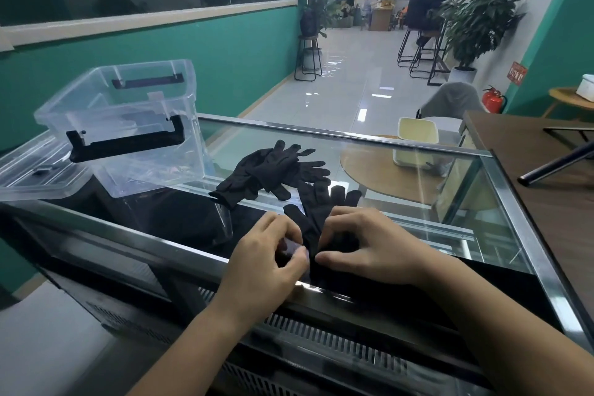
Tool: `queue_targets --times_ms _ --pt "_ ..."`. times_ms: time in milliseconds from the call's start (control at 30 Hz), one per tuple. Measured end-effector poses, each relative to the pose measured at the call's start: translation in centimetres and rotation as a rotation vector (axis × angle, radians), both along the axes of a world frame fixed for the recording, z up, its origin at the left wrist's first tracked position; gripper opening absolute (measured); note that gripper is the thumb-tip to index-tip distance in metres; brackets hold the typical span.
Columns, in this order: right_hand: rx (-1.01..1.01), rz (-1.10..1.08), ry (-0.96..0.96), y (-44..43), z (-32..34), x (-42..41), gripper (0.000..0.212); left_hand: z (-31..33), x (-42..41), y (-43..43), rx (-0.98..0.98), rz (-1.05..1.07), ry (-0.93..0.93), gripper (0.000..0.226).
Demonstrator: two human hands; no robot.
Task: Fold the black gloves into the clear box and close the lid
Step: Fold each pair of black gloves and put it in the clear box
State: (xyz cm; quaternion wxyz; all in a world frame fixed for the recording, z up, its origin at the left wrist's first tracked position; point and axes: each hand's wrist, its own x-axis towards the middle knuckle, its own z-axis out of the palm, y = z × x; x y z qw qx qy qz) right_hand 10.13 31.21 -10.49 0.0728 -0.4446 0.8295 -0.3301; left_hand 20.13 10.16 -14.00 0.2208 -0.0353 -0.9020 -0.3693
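One black glove [321, 202] lies flat on the glass counter top [401, 202], fingers pointing away from me. My left hand [273, 254] and my right hand [360, 241] both pinch its cuff end near the counter's front edge. A loose pile of other black gloves [270, 170] rests just beyond, toward the middle of the glass. The clear box [128, 125] with black handles stands open at the far left. Its clear lid [35, 170] lies beside it on the left.
The glass counter has metal edges, and a brown table [546, 177] adjoins it on the right. A cream bin [416, 141] and a round wooden table show through the glass. People sit far off at the back of the room.
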Motion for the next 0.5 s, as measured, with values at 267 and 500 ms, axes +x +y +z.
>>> queue_targets --times_ms 267,500 --pt "-0.034 -0.069 0.023 0.7 0.8 -0.3 0.018 -0.4 0.0 -0.2 -0.133 -0.19 -0.008 0.03" --pt "0.045 -0.005 -0.083 0.6 0.4 -0.5 0.019 -0.1 -1.8 -0.6 -0.425 -0.194 0.114 0.019"
